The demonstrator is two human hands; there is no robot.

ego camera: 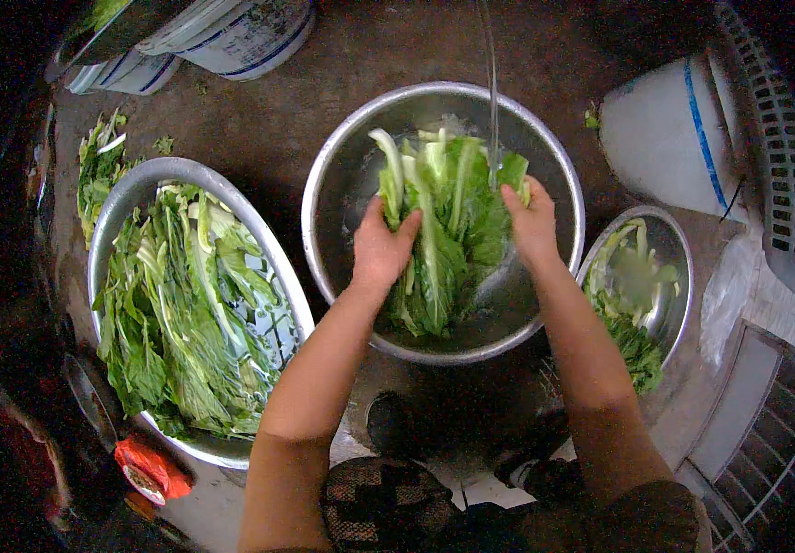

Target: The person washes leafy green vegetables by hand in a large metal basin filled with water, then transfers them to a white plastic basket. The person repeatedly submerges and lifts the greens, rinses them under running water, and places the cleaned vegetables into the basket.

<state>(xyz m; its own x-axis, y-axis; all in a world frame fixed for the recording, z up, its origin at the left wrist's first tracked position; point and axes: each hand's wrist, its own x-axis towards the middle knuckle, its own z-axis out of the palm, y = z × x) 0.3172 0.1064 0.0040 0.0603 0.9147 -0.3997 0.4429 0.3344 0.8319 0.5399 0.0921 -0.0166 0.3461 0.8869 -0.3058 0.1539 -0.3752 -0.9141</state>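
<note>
Before me on the floor stands a round metal basin (321, 173) with water in it. A bunch of leafy green vegetables (439, 228) with pale stalks lies between my hands in this basin. My left hand (384, 242) grips the bunch at its left side, thumb over a pale stalk. At the right, my right hand (531, 218) holds leaves at the bunch's edge between thumb and fingers. A thin stream of water (492, 90) falls into the basin just beside the leaves, near my right hand. The fingertips are partly hidden by the leaves.
A large metal basin (294, 301) at left holds more leafy greens in water. At right, a smaller metal bowl (685, 276) contains leaf pieces. White buckets (667, 131) stand at upper right and upper left. Loose greens (97, 173) and a red plastic bag (162, 470) lie at left.
</note>
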